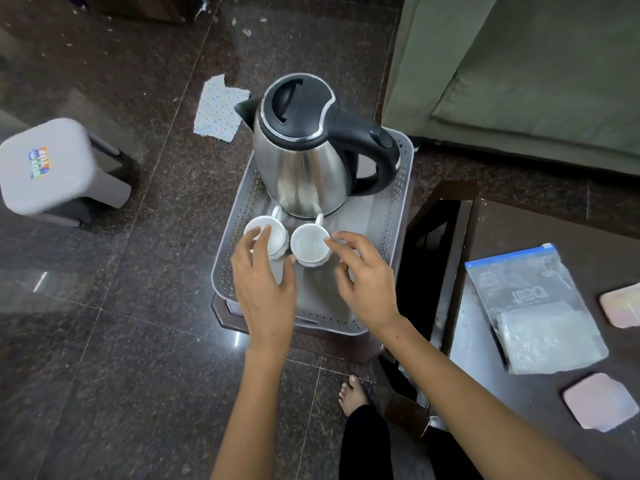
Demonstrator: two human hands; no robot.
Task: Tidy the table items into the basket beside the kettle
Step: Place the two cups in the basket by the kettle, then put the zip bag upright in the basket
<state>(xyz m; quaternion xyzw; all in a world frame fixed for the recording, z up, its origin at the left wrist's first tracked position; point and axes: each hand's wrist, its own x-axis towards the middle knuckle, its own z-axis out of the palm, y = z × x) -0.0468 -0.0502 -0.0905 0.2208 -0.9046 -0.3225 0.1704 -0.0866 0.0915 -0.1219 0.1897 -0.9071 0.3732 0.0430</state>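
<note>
Two cups in basket by kettle, hands over them

Grey perforated basket sits on a small dark stand, w/ steel electric kettle at its far end. Two white teacups stand side by side just in front of kettle: left cup, right cup, handles pointing toward kettle. Left hand spread, fingers relaxed, fingertips over left cup's rim. Right hand loosely open, index tip touching right cup's rim; no grip on either. On table at right: zip bag, two pink coasters. Grey stool far left, patterned cloth on floor
</note>
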